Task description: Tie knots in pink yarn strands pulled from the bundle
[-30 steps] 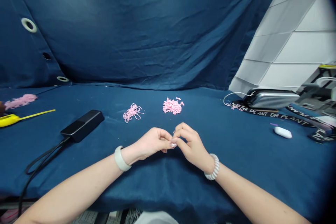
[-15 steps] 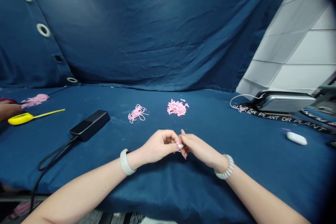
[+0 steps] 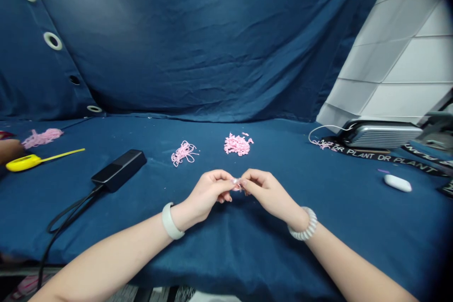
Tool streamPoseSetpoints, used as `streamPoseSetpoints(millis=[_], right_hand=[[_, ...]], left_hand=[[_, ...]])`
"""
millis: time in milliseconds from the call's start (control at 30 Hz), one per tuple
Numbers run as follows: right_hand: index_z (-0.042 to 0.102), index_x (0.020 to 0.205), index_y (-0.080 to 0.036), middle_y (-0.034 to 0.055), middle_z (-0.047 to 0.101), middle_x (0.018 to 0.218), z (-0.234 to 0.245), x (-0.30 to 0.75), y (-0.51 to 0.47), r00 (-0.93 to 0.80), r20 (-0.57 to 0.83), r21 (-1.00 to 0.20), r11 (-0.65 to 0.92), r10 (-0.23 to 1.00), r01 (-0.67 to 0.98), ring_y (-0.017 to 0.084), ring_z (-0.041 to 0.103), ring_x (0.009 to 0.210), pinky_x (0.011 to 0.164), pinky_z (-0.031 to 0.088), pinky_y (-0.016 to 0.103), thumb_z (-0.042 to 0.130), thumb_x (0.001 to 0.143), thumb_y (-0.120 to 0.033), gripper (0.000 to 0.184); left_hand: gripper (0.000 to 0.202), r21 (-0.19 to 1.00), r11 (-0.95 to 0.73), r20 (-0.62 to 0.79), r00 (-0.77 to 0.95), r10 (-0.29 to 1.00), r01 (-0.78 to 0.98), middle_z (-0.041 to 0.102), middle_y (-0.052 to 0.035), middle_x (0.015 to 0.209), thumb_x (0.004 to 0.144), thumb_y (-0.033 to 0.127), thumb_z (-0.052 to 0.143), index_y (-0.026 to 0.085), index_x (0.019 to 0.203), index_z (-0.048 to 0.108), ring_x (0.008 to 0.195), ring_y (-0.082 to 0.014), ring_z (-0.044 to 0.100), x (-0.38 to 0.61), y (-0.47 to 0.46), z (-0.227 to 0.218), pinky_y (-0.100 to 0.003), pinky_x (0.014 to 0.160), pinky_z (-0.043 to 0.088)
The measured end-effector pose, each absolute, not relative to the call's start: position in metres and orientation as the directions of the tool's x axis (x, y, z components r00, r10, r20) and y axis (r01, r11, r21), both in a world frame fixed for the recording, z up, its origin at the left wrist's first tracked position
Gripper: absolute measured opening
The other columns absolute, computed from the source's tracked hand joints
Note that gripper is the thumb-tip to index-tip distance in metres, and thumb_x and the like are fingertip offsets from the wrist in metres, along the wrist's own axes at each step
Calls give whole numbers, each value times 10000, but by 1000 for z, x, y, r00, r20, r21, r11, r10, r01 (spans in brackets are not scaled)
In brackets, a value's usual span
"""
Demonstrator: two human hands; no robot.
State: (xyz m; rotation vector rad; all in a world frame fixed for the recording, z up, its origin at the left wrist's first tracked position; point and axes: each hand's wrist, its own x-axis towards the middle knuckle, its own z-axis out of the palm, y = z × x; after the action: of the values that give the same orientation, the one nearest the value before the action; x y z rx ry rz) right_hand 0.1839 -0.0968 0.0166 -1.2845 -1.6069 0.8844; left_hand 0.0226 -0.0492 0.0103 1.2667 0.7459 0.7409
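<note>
My left hand (image 3: 208,192) and my right hand (image 3: 268,191) meet fingertip to fingertip just above the blue cloth (image 3: 226,245), both pinched on a tiny pink piece (image 3: 238,183) between them. A small tangle of pink string loops (image 3: 183,152) lies beyond my left hand. To its right, beyond both hands, sits a heap of small pink pieces (image 3: 238,144). A pale band is on my left wrist and a white coil band on my right.
A black box (image 3: 119,170) with a cable lies at the left. Farther left are a yellow tape measure (image 3: 24,162), another pink tangle (image 3: 41,137) and another person's hand (image 3: 9,148). At right: a silver device (image 3: 384,134), a printed black strap (image 3: 378,156), a white capsule (image 3: 398,182).
My hands stayed together and rose slightly; the right hand's fingers curled back into a pinch against the left fingertips. The view shifted a little.
</note>
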Motion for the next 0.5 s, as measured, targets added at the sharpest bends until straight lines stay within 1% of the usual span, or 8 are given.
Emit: streamPoseSetpoints(millis=[100, 167, 267, 333, 400, 500], right_hand=[[608, 690, -168, 10, 603, 660, 14, 180, -98, 11, 309, -861, 274, 951, 429, 133, 524, 624, 591, 404, 248, 519, 820, -295, 203], [618, 678, -174, 7, 607, 642, 13, 177, -100, 56, 384, -825, 315, 922, 469, 131, 524, 603, 578, 404, 246, 536, 809, -269, 182], [605, 634, -179, -2, 601, 610, 13, 174, -102, 85, 491, -759, 378, 867, 530, 120, 520, 569, 560, 404, 242, 551, 789, -197, 164], [593, 626, -184, -4, 604, 610, 12, 172, -103, 76, 571, -692, 429, 818, 580, 117, 528, 565, 561, 412, 243, 553, 781, -160, 162], [595, 659, -189, 5, 619, 642, 10, 171, -105, 18, 660, -584, 498, 751, 641, 122, 549, 596, 592, 433, 253, 535, 795, -140, 156], [620, 773, -193, 48, 652, 760, 5, 173, -107, -179, 750, -332, 596, 637, 731, 150, 579, 704, 674, 459, 293, 478, 837, -131, 168]], left_hand=[[148, 965, 238, -146, 533, 833, -108, 627, -15, 689, 672, 259, 683, 136, 711, 610, 449, -39, 471, 24, -51, 10, -160, 415, 296], [140, 948, 291, -183, 523, 832, -131, 629, -18, 708, 658, 244, 690, 139, 712, 614, 443, -32, 459, 24, -52, 11, -154, 403, 279], [127, 927, 346, -226, 525, 821, -142, 633, -22, 728, 649, 224, 687, 138, 711, 618, 431, -22, 443, 25, -53, 12, -149, 386, 251], [121, 923, 357, -235, 526, 817, -143, 628, -17, 716, 656, 223, 681, 137, 710, 615, 430, -20, 444, 25, -53, 13, -147, 385, 245], [126, 923, 352, -229, 515, 826, -154, 619, -9, 701, 667, 233, 679, 137, 706, 606, 443, -23, 458, 24, -54, 13, -145, 391, 250], [147, 919, 338, -199, 503, 841, -201, 593, 7, 661, 669, 240, 691, 137, 690, 587, 480, -31, 477, 24, -55, 12, -148, 415, 275]])
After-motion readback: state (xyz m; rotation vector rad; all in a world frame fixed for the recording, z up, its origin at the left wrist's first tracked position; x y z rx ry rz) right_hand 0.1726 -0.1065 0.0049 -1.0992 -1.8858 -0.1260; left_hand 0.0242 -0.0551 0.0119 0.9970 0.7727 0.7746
